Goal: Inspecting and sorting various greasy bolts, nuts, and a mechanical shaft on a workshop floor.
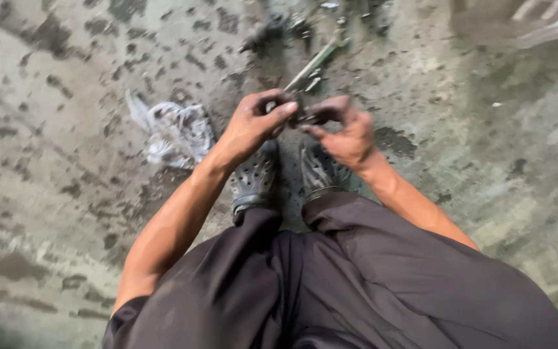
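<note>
Above the pair of dark perforated rubber clogs (285, 173), both hands meet around a small dark greasy metal part (302, 114). That part sits between the two hands, directly over the toes of the clogs, and it is too blurred and too small to tell its exact shape. Left of the part, the left hand (253, 124) curls narrow, its thumb and fingertips (287, 107) pinching the near side of the part. Right of the part, the right hand (347, 132) is likewise bent close, its fingers (323, 111) gripping the other side, so the piece is held by both at once. Both hands are smeared dark.

Well left of the clogs lies a crumpled whitish plastic bag (177, 131) on the stained grey concrete floor (66, 194). Beyond the clogs, further from the person, a thin pale metal rod (312, 63) lies slanted on the floor, with a small heap of dark metal bits (279, 27) near its far end. Below the clogs, loose black trousers (330, 284) fill the lower frame.
</note>
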